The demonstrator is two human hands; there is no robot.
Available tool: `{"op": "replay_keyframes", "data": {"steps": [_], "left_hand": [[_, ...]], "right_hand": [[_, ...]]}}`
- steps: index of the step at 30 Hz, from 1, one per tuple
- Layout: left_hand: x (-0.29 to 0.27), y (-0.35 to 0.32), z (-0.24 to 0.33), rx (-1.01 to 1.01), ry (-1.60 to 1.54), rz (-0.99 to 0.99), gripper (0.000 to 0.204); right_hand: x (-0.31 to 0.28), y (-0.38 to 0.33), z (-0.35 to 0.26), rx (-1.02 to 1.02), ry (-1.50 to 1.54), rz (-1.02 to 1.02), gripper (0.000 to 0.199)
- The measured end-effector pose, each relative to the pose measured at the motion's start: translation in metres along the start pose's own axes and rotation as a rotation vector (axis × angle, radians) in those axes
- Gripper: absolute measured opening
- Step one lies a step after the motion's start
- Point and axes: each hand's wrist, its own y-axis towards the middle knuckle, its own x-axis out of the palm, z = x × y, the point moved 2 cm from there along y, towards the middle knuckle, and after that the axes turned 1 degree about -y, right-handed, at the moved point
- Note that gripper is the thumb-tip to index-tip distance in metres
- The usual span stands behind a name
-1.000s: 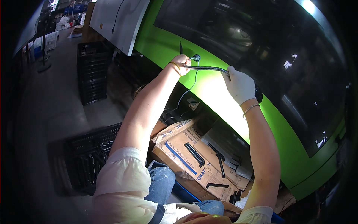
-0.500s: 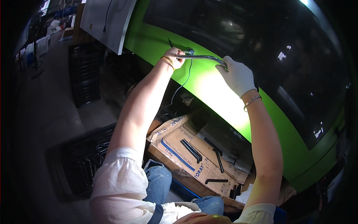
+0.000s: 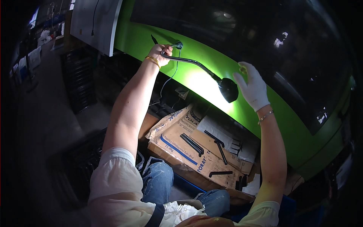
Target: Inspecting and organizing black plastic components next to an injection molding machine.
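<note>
Left hand (image 3: 160,53): fingers curled round gooseneck (image 3: 189,60), likely steadying it.
Right gloved hand (image 3: 252,85): fingers parted, released, just beside lamp head (image 3: 229,90).
Lamp head: left hand's 4 o'clock, lighting green panel (image 3: 247,117).
Carton (image 3: 172,160): lamp head's 7 o'clock.

Factory floor or workshop, by look. Large green machine (image 3: 291,143) with wide dark window (image 3: 234,34); gooseneck lamp (image 3: 228,90) lighting green panel. Stacked black crates (image 3: 78,79) on dim floor (image 3: 41,125). Opened cardboard carton (image 3: 210,157) carrying black bent parts: bundle (image 3: 191,145) mid-carton, short pieces (image 3: 241,182) by near right corner.
</note>
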Motion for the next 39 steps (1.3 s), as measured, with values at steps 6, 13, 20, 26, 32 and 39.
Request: {"op": "replay_keyframes", "data": {"steps": [6, 13, 20, 26, 32, 39], "left_hand": [[0.0, -0.011, -0.003, -0.012, -0.017, -0.015, 0.029], [0.007, -0.023, -0.017, -0.029, 0.001, 0.055, 0.03], [0.013, -0.015, -0.02, 0.246, 0.531, 0.209, 0.012], [0.026, -0.028, -0.012, 0.274, 0.804, 0.294, 0.01], [-0.038, 0.005, 0.029, 0.33, 1.602, 0.222, 0.018], [-0.042, 0.001, -0.001, 0.351, 1.473, 0.405, 0.03]], "right_hand": [[0.021, -0.029, -0.001, 0.11, 0.136, -0.195, 0.068], [0.082, -0.053, -0.025, 0.018, -0.02, -0.184, 0.074], [0.078, -0.048, -0.02, 0.049, -0.048, 0.043, 0.058], [0.059, -0.005, -0.022, -0.21, -0.307, 0.229, 0.028], [0.043, 0.055, -0.047, -0.343, -0.448, 0.225, 0.009], [0.033, 0.073, -0.057, -0.475, -0.548, 0.189, 0.009]]}}
